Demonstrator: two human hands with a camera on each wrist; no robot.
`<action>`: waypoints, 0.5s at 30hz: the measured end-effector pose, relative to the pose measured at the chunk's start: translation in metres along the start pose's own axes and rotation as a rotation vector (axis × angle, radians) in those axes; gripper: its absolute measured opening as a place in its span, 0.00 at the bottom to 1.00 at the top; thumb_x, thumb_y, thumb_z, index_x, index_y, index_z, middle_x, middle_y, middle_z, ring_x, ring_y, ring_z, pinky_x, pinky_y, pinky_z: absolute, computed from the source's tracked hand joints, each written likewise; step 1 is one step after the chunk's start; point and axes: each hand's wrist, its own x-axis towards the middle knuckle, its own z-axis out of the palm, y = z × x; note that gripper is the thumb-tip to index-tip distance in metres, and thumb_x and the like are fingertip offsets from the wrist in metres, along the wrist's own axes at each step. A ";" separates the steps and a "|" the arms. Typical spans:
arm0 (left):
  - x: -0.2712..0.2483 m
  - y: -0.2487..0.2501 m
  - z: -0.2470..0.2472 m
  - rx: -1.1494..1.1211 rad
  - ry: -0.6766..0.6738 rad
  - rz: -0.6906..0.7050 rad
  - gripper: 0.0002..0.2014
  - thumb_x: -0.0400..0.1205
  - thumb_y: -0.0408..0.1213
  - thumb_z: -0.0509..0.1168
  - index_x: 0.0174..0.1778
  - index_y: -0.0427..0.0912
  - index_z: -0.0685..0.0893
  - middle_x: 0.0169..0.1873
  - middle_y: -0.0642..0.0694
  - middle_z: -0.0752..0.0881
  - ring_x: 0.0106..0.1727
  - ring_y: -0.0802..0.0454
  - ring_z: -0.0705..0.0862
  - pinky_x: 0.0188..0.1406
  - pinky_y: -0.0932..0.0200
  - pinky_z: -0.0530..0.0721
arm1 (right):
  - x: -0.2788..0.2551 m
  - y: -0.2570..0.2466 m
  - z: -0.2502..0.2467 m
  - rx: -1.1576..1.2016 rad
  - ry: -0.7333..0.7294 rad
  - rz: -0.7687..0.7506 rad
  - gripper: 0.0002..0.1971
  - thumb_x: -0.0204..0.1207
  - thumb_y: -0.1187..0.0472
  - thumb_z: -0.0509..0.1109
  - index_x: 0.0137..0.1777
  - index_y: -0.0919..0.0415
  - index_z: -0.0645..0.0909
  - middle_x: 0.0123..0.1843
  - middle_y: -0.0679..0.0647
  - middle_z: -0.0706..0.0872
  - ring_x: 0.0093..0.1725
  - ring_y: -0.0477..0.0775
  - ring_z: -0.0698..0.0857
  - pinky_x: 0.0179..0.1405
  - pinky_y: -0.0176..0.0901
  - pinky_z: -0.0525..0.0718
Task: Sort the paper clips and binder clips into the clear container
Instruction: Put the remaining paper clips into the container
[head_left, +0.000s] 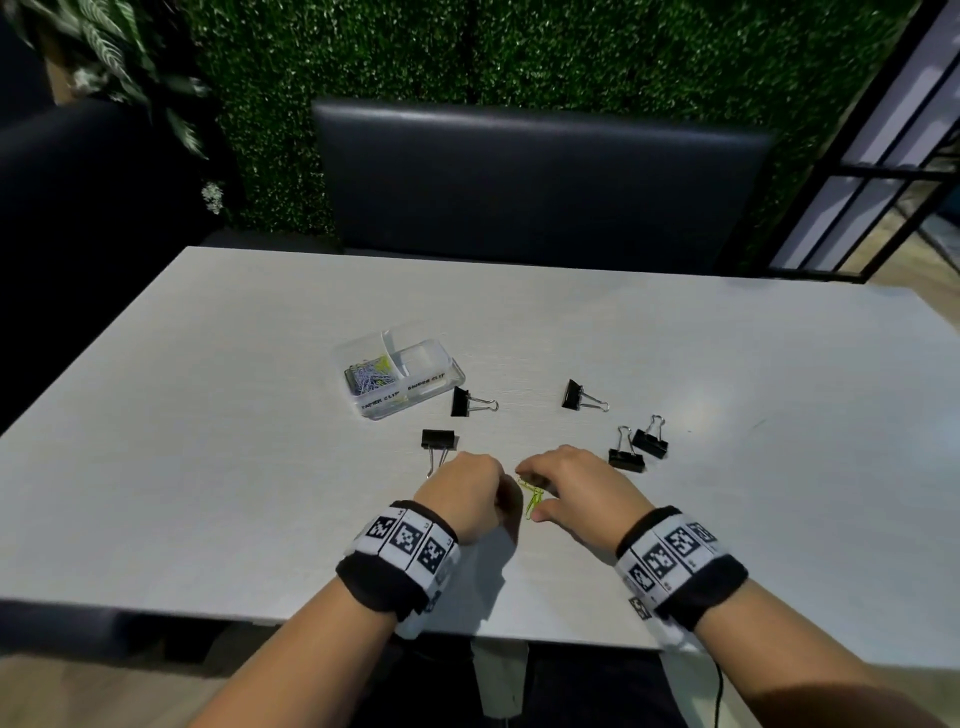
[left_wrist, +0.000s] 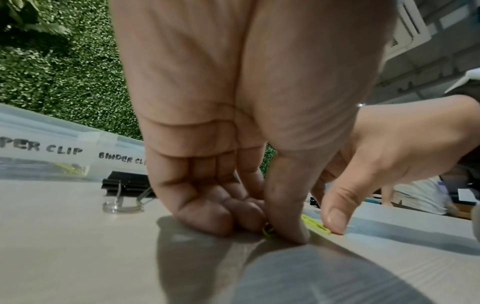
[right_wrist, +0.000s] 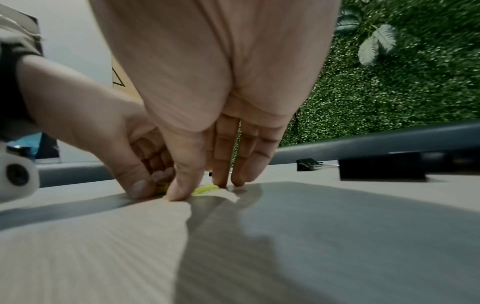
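A small heap of yellow-green paper clips lies on the white table between my hands. My left hand has its fingers curled, and it pinches a paper clip between thumb and fingers against the table. My right hand arches over the heap with straight fingers, its thumb and fingertips touching the clips. The clear container stands further back on the left, with paper clips in its left compartment. Several black binder clips lie loose around it.
Two more binder clips lie together just right of my right hand. A dark padded bench stands behind the table in front of a green hedge wall. The table's near edge is right under my wrists.
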 end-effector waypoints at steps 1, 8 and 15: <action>-0.001 0.000 0.000 0.007 -0.005 0.002 0.09 0.78 0.34 0.68 0.53 0.39 0.87 0.51 0.37 0.89 0.53 0.38 0.88 0.46 0.51 0.85 | 0.003 0.000 0.002 -0.008 0.002 -0.006 0.24 0.71 0.56 0.81 0.67 0.50 0.83 0.60 0.52 0.87 0.60 0.54 0.84 0.58 0.50 0.84; -0.005 0.000 -0.004 -0.018 -0.055 0.056 0.06 0.80 0.32 0.64 0.41 0.48 0.81 0.47 0.41 0.87 0.52 0.40 0.87 0.41 0.55 0.77 | 0.006 0.004 0.005 -0.174 -0.025 -0.118 0.10 0.77 0.55 0.76 0.57 0.51 0.89 0.55 0.51 0.82 0.61 0.54 0.76 0.56 0.50 0.79; 0.005 -0.020 -0.013 -0.307 -0.025 0.026 0.10 0.82 0.36 0.67 0.58 0.50 0.86 0.46 0.55 0.89 0.50 0.55 0.85 0.47 0.65 0.78 | 0.007 0.006 0.007 -0.100 -0.069 -0.074 0.01 0.79 0.58 0.74 0.47 0.53 0.84 0.55 0.49 0.81 0.59 0.51 0.74 0.57 0.48 0.78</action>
